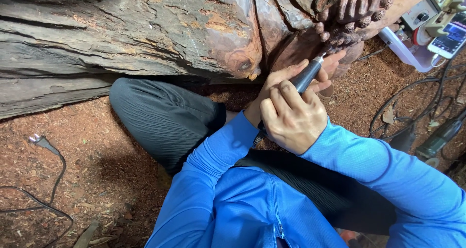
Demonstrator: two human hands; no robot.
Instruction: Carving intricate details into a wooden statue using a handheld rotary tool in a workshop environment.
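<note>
Head view, looking down. The person sits on a sawdust-covered floor (111, 165), wearing a blue long-sleeved top and dark trousers, one knee raised toward a large weathered log (121, 34).

Right hand (293, 117): fingers curled tight around the dark grey barrel of a handheld rotary carving tool (307, 77), gripped like a pen. The tool points up and away from the body; its thin metal tip meets the reddish carved wood (349, 15) at the log's right end, just under a cluster of carved beads and finger-like ridges. A coiled section of the tool's rear end shows below the right hand, near the left wrist.

Left hand (323, 70): mostly hidden behind the right hand and the tool. Its fingers lie close together, the thumb resting along the tool barrel, the palm side turned toward the carving. Whether it touches the wood cannot be told.

Surroundings: a black power cord with plug (41, 142) lies on the floor at left, well apart from the hands. At upper right, a smartphone (449, 39) with its screen lit sits beside a small white control box (420, 16). Several dark cables (417, 102) loop across the floor at right, near a green-bodied tool (439, 138) lying on the sawdust.
</note>
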